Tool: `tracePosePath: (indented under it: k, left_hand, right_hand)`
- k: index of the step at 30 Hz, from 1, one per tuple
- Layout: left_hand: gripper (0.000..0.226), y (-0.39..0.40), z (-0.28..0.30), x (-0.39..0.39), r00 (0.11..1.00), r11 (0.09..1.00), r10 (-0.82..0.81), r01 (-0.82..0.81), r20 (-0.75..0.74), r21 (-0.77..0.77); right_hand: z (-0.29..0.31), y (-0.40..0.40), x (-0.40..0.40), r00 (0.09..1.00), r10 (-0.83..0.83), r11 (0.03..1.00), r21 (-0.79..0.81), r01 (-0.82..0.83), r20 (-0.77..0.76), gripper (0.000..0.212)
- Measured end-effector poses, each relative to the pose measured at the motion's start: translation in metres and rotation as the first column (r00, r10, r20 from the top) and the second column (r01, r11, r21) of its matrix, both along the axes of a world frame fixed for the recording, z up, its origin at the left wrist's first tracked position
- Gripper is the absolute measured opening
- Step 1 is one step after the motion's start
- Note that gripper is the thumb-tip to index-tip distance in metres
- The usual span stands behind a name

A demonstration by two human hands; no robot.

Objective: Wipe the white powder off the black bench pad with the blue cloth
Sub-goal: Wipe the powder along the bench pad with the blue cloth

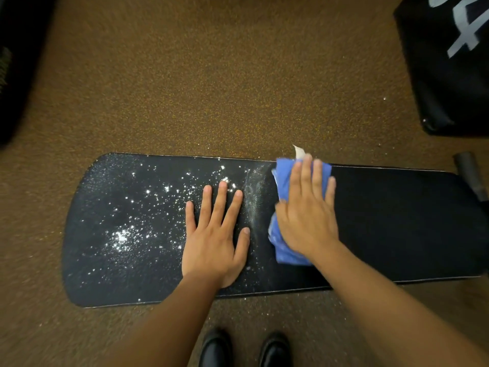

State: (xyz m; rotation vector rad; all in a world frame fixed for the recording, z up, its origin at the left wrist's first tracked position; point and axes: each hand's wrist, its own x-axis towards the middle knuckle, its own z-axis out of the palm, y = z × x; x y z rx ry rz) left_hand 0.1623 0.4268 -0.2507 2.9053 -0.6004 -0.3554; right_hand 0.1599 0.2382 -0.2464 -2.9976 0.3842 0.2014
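The black bench pad (391, 223) lies across the view from left to right. White powder (124, 235) speckles its left half, with a faint smeared streak near the middle; the right half looks dark and clean. My left hand (215, 234) lies flat on the pad, fingers spread and straight, at the edge of the powdered area. My right hand (308, 207) presses flat with straight fingers on the blue cloth (283, 178), which is bunched on the pad just right of the streak. A pale corner of the cloth sticks up past my fingertips.
Brown speckled floor (225, 88) surrounds the pad. A black padded object with white lettering (452, 64) stands at the upper right, and a dark object (16, 62) at the left edge. A grey bench bar (469, 176) juts out at the pad's right end. My black shoes (246, 349) stand below.
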Motion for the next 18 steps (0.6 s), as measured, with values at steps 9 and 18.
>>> tracePosePath:
  k: [9,18]
  left_hand:
    - [0.066,0.0,0.001,-0.001,1.0,1.0,-0.002,0.002,-0.003,-0.018]
    - [0.067,0.0,0.0,0.0,1.0,1.0,0.002,-0.003,-0.005,-0.03]
  right_hand:
    - [0.003,0.011,-0.071,0.958,0.285,0.958,0.016,-0.285,-0.01,0.07]
    - [-0.001,0.037,0.021,1.0,0.014,0.998,0.057,-0.014,0.013,0.073]
